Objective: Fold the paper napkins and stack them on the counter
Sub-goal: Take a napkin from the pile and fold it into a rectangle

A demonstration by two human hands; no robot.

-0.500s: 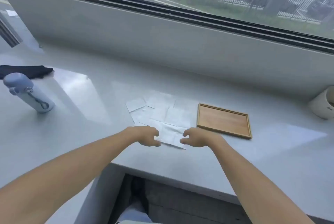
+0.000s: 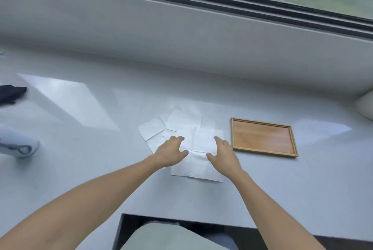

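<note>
Several white paper napkins lie spread and overlapping on the pale counter, in the middle of the view. The nearest napkin lies flat closest to the counter's front edge. My left hand rests on the napkins at its left side, fingers stretched forward and thumb out to the right. My right hand lies on the napkins at its right side, fingers straight, thumb pointing left. Neither hand grips the paper.
A wooden tray lies just right of the napkins. A pale blue bottle lies at the left edge, a dark cloth behind it. A white object sits at far right. The window sill wall runs behind.
Both hands have moved forward from the near edge of the closest napkin onto the sheets and their fingers have straightened. The camera has tilted down and come closer.
</note>
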